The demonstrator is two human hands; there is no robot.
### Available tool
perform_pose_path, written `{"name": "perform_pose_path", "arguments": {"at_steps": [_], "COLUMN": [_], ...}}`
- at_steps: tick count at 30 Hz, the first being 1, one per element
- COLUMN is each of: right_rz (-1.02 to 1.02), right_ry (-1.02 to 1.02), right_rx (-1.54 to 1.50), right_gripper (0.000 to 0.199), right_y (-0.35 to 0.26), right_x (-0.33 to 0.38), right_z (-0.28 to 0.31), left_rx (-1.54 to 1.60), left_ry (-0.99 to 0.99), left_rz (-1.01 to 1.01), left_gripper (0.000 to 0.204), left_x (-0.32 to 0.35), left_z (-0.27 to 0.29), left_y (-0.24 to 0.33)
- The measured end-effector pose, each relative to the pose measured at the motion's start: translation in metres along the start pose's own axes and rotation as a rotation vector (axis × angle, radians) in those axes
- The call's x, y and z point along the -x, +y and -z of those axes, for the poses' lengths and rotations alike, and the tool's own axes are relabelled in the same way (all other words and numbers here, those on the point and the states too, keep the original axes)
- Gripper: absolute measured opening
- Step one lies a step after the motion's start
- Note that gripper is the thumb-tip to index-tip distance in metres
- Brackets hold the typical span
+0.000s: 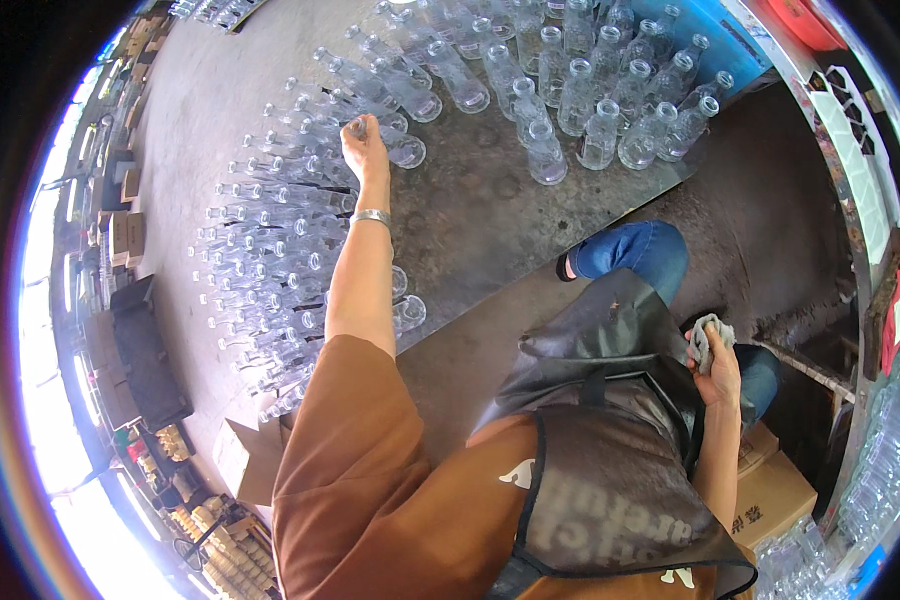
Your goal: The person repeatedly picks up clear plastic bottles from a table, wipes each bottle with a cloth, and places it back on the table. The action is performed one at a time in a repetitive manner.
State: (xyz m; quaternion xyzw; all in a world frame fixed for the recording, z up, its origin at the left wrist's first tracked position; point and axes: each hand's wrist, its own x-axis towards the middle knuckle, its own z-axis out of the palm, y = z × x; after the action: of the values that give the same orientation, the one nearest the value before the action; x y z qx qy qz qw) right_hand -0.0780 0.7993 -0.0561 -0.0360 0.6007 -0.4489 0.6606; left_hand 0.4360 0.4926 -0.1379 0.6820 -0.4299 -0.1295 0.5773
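My left hand [365, 155] reaches out over the table and is closed round the neck of a clear glass bottle [406, 152], whose base shows just right of the wrist. Tightly packed clear bottles [280, 240] stand to the left of that arm, in many rows. Down by my right thigh, my right hand [718, 378] grips a crumpled grey cloth [710, 340]. A second group of clear bottles [600, 135] stands farther off, at the right end of the table.
The dark table [470, 230] has its near edge running diagonally before my knees. A blue crate [720, 45] sits behind the right-hand bottles. Cardboard boxes [775, 490] lie by my right side, with more clear glassware [885, 450] at the far right. Another carton [248, 455] stands at lower left.
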Motion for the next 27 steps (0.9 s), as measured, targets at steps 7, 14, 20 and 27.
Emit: {"name": "perform_pose_path", "arguments": {"at_steps": [7,14,20,27], "right_rz": [0.017,-0.010,-0.010,0.032], "right_ry": [-0.019,-0.019,0.014,0.021], "right_rx": [0.036,0.031,0.035,0.014], "right_gripper": [0.016,0.017,0.019,0.019], "right_y": [0.002,0.007,0.006,0.001], "right_x": [-0.007,-0.011,-0.014,-0.012], "right_z": [0.002,0.006,0.011,0.020], "left_rx": [-0.112,-0.219,-0.194,-0.187], "left_ry": [0.021,0.126,-0.017,-0.044], "left_rz": [-0.010,-0.014,-0.456,0.054], "left_gripper": [0.034,0.062,0.059,0.059], "left_x": [-0.019,-0.010,0.008,-0.007], "left_z": [0.007,0.010,-0.038,-0.163], "left_y": [-0.019,0.011,0.078,0.059]}}
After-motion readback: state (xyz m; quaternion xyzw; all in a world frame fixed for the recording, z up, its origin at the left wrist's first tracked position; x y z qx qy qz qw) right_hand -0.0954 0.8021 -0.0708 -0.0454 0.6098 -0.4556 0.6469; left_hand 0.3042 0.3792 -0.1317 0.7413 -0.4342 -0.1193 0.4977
